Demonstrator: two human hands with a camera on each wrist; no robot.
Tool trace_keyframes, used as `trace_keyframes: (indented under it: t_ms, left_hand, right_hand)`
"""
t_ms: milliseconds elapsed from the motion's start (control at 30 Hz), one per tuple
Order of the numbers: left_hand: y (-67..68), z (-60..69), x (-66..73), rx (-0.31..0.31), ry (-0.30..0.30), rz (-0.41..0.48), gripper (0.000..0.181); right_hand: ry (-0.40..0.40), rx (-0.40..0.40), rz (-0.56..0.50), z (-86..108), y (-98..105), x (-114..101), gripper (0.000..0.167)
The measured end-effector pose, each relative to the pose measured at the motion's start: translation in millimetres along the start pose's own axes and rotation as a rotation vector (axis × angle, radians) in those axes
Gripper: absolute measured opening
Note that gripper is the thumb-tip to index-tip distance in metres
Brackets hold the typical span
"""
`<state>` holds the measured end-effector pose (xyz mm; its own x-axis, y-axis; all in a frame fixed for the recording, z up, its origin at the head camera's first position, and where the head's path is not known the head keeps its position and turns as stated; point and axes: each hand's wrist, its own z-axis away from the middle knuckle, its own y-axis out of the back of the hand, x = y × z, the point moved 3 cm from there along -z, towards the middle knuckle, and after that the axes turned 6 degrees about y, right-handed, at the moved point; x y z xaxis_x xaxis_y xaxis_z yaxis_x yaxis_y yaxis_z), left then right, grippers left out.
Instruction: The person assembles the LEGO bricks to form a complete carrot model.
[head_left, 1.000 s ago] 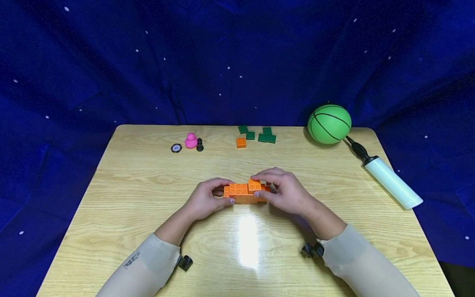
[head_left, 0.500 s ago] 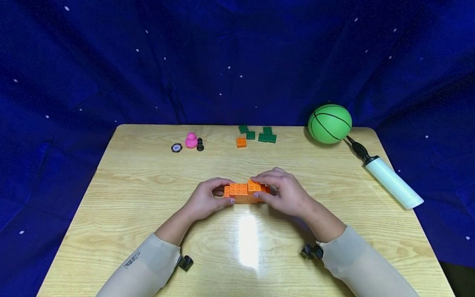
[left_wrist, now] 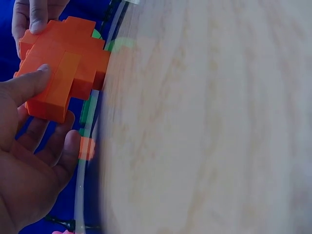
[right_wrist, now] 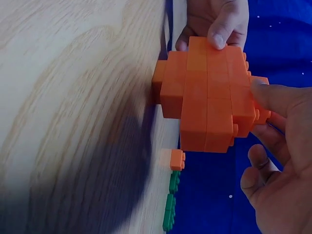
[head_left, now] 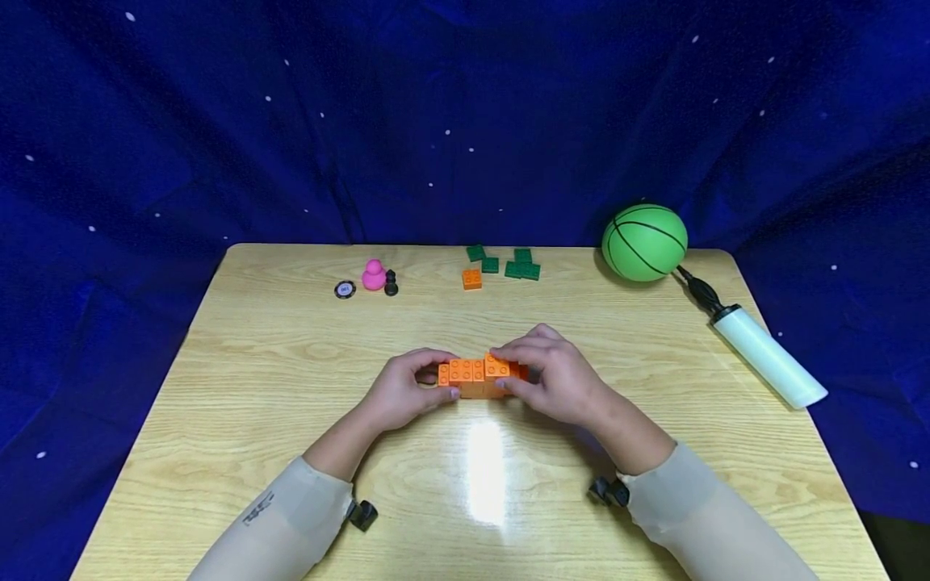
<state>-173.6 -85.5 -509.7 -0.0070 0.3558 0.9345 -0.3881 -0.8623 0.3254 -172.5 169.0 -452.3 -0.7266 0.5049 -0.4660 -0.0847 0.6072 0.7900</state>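
An orange block structure (head_left: pixel 472 389), built of several studded toy building blocks, stands on the table between my hands. My left hand (head_left: pixel 403 392) grips its left end, thumb on the near side and fingers on the far side. On top, towards the right, sits a small orange building block (head_left: pixel 497 367), which my right hand (head_left: pixel 563 379) pinches between thumb and fingers. Both wrist views show the stepped front face of the structure (right_wrist: pixel 209 87), wider at the bottom. My right fingers partly hide its right end.
A loose orange block (head_left: pixel 471 279) and several green blocks (head_left: pixel 523 269) lie at the back of the wooden table (head_left: pixel 254 363). Nearby are a pink duck (head_left: pixel 374 276), a black pawn (head_left: pixel 391 283) and a chip (head_left: pixel 345 289). Back right, a green ball (head_left: pixel 644 243) and a pump (head_left: pixel 766 355).
My right hand has shifted very slightly, its knuckles a little higher, while it keeps its pinch on the small orange block. My left hand and the structure have not visibly moved.
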Motion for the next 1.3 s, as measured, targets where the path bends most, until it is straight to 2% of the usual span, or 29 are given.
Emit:
trace_keyframes:
  t_ms: [233,567,667,800,967,1100,1300]
  left_hand:
    - [0.2,0.4,-0.1,0.002,0.027,0.014,0.045]
    - [1.8,1.2,-1.0,0.007,0.032,0.005,0.044]
    - [2.1,0.5,-1.5,0.004,0.043,0.001,0.045]
    - [2.2,-0.6,-1.1,0.002,0.043,0.002,0.045]
    - [1.8,-1.6,-1.5,0.001,0.034,-0.010,0.046]
    - [1.3,-1.0,-1.8,-0.001,0.039,-0.020,0.046]
    - [1.8,-0.5,-0.6,-0.001,0.034,-0.040,0.046]
  right_hand:
    - [-0.011,0.002,-0.003,-1.0,0.0,-1.4,0.037]
    - [-0.007,0.004,0.011,-1.8,-2.0,-1.2,0.038]
    - [-0.035,0.006,-0.038,0.7,-3.1,1.8,0.039]
    - [-0.084,0.017,-0.157,4.2,-5.0,7.6,0.042]
    - [-0.142,0.007,-0.248,9.9,-8.6,14.8,0.053]
    - [-0.202,-0.019,-0.253,18.1,-13.4,21.2,0.060]
    - [-0.265,-0.035,-0.221,29.2,-17.9,27.9,0.056]
